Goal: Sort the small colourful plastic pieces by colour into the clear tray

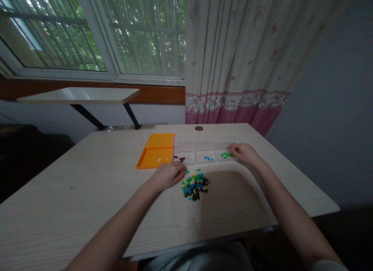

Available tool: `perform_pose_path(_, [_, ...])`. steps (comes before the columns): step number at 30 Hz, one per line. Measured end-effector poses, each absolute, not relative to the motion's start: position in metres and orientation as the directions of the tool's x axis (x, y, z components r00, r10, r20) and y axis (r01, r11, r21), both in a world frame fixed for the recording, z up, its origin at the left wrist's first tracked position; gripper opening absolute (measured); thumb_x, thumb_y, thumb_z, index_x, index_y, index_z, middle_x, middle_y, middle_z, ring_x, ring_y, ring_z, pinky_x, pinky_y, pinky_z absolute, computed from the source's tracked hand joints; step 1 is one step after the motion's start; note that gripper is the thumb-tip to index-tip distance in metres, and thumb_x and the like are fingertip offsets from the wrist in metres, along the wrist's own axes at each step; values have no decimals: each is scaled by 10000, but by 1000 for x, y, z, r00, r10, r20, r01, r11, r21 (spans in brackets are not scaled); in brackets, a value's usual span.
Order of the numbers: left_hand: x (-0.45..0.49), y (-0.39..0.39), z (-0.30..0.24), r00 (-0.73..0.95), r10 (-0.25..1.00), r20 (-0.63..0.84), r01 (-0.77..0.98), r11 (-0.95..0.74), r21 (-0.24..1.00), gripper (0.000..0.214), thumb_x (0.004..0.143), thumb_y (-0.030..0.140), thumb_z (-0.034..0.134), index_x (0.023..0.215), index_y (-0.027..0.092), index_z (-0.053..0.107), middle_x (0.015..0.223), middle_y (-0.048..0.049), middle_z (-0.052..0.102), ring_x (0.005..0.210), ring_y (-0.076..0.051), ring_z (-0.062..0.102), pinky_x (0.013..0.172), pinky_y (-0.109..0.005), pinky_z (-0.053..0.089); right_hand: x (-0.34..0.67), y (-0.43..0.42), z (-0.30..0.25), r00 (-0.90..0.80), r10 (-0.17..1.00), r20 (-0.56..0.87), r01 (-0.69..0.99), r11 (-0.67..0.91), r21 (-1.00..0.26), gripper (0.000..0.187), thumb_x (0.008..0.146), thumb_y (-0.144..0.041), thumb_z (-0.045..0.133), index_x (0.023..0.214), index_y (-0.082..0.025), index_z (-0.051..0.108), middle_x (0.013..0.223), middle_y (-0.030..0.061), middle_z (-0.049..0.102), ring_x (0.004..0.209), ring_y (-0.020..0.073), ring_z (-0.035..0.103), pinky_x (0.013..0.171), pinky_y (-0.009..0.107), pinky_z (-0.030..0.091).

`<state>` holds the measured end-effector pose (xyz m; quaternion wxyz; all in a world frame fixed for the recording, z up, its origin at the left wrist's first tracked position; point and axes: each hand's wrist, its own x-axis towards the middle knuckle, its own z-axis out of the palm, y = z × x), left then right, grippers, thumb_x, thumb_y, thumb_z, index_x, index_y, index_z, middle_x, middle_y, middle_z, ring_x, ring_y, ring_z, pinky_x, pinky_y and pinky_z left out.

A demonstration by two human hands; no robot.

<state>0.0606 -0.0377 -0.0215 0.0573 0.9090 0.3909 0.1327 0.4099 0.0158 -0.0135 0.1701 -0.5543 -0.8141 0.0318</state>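
Note:
A heap of small building bricks (pixel 195 185) in green, blue, yellow and dark brown lies on the table. My left hand (pixel 170 174) is at the heap's upper left edge, fingers curled together beside a green brick (pixel 187 171); what they pinch, if anything, is hidden. My right hand (pixel 246 153) hovers at the right end of a clear compartment box (pixel 194 151), thumb and finger drawn together above the compartment with green bricks (pixel 225 155). Anything between those fingertips is too small to make out. Blue bricks (pixel 208 158) lie in the middle front compartment, dark brown bricks (pixel 182 159) in the left one.
Left of the clear box stands an open orange tray (pixel 155 151) with a few whitish pieces in it. A raised shelf (pixel 84 95) on black legs is at the back left of the table (pixel 87 177). Behind are a cable hole (pixel 199 128), a curtain (pixel 233 61) and a window.

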Motion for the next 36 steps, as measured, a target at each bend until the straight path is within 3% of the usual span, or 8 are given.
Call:
perform_pose_path(7, [69,-46,-20,620,688,376,636,-722,272,240,887,312,409,938,169,595,833,-59,629,765,-144,585,668,-223,448,338,-18,-25,-517,800,306,780,587,-216,257,842,-308,466,1008,-230,647,929,25,696,764,141,633,666,218,432])
perform_pose_path(11, [75,-50,-20,621,663,418,623,-741,251,233,893,311,408,914,168,590,823,-55,631,751,-134,589,660,-212,446,298,-45,-28,-580,746,328,717,658,-228,296,843,-351,491,1079,-229,620,869,26,710,683,133,637,656,214,431])
perform_pose_path(18, [79,-52,-24,656,632,412,603,-767,219,237,900,315,398,930,179,590,830,-46,636,761,-134,588,670,-219,442,290,-51,-32,-593,732,334,692,676,-254,259,860,-367,477,987,-235,661,861,14,713,725,139,642,672,206,420])
perform_pose_path(24, [79,-50,-24,636,675,375,582,-738,341,243,890,341,411,926,178,588,829,-44,622,769,-132,581,682,-222,442,297,-46,-34,-607,688,397,673,711,-205,222,848,-348,486,876,-231,673,678,-1,686,597,112,600,602,196,392])
perform_pose_path(28, [82,-48,-25,627,702,339,570,-710,414,214,883,305,426,864,177,598,788,-34,618,753,-133,572,671,-220,435,303,-41,-32,-597,669,442,653,726,-217,240,857,-343,460,860,-220,665,688,-1,680,570,91,582,576,181,382])
perform_pose_path(36, [83,-44,-30,652,716,250,639,-696,328,204,874,280,426,884,182,605,823,-38,626,781,-148,584,686,-228,433,306,-35,-39,-614,714,335,688,693,-215,204,839,-277,474,920,-229,655,837,7,700,721,123,628,650,200,423])
